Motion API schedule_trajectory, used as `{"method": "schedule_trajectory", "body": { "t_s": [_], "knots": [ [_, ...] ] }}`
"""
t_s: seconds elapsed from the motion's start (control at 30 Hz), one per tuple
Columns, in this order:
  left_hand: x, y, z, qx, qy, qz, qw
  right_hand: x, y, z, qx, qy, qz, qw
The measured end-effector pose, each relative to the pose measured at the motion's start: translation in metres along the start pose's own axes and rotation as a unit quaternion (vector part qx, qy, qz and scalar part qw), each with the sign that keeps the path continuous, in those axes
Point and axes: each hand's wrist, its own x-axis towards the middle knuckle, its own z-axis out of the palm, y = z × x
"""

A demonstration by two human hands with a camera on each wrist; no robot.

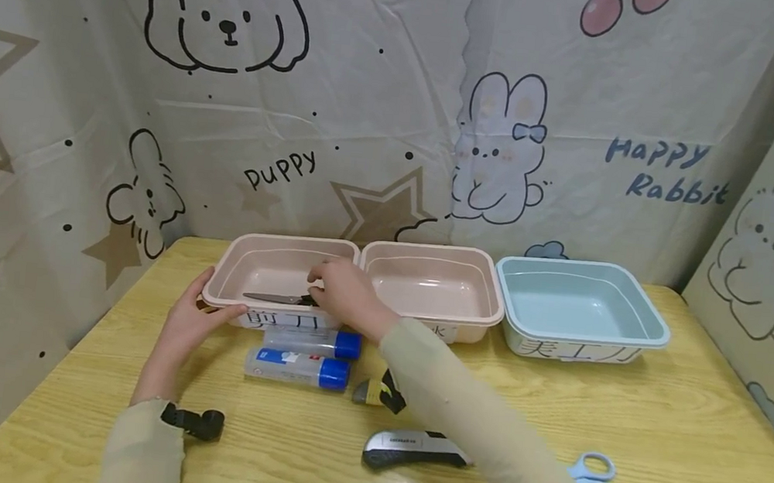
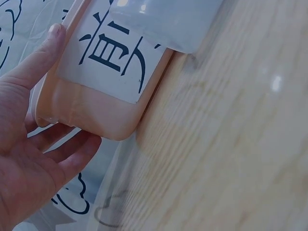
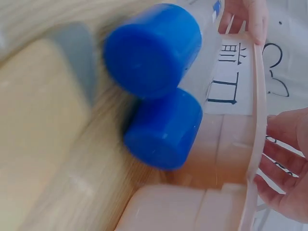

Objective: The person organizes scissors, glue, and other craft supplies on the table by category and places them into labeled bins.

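Observation:
My left hand [image 1: 190,320] grips the near left corner of a pink bin [image 1: 231,261], its thumb over the front rim and its fingers at the end wall. The same pink bin [image 2: 110,113] bears a paper label [image 2: 115,57]. My right hand [image 1: 347,290] reaches over this bin's near right side and holds scissors [image 1: 275,298] by the black handle, which it mostly covers. The blades point left, low in the bin. In the right wrist view, my right hand [image 3: 291,163] has its fingertips hidden behind the rim.
A second pink bin [image 1: 429,273] and a light-blue bin [image 1: 580,299] stand to the right. In front lie two blue-capped clear bottles [image 1: 277,367], a yellow-black utility knife [image 1: 369,391], a silver-black utility knife [image 1: 412,448] and blue-handled scissors [image 1: 593,479]. A patterned curtain [image 1: 385,117] hangs behind.

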Motion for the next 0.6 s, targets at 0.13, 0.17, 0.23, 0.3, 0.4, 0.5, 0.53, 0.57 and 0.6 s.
{"method": "schedule_trajectory", "body": {
  "t_s": [0.13,0.17,0.23,0.3,0.4,0.5,0.53,0.57,0.6],
  "knots": [
    [0.001,-0.002,-0.001,0.006,0.003,-0.001,1.0000,-0.018,0.009,-0.008,0.014,0.022,-0.021,0.999],
    [0.001,-0.002,-0.001,0.006,0.002,-0.001,1.0000,-0.022,0.012,-0.010,0.017,0.026,-0.023,0.999],
    [0.002,-0.002,-0.001,0.007,0.002,-0.002,1.0000,-0.032,0.017,-0.015,0.020,0.033,-0.028,0.999],
    [0.002,-0.003,0.000,0.007,0.001,-0.003,1.0000,-0.042,0.022,-0.018,0.017,0.042,-0.036,0.998],
    [0.002,-0.003,0.000,0.005,0.001,-0.004,1.0000,-0.058,0.031,-0.025,0.013,0.055,-0.047,0.997],
    [0.002,-0.003,-0.001,-0.001,0.000,-0.003,1.0000,-0.074,0.041,-0.032,0.010,0.065,-0.049,0.997],
    [0.002,-0.003,-0.001,-0.001,0.000,-0.002,1.0000,-0.080,0.044,-0.035,0.011,0.066,-0.047,0.997],
    [0.001,-0.002,-0.002,-0.001,0.000,-0.003,1.0000,-0.086,0.048,-0.037,0.009,0.067,-0.046,0.997],
    [0.001,-0.003,-0.002,-0.003,-0.001,-0.003,1.0000,-0.092,0.051,-0.039,0.007,0.067,-0.043,0.997]
  ]
}}
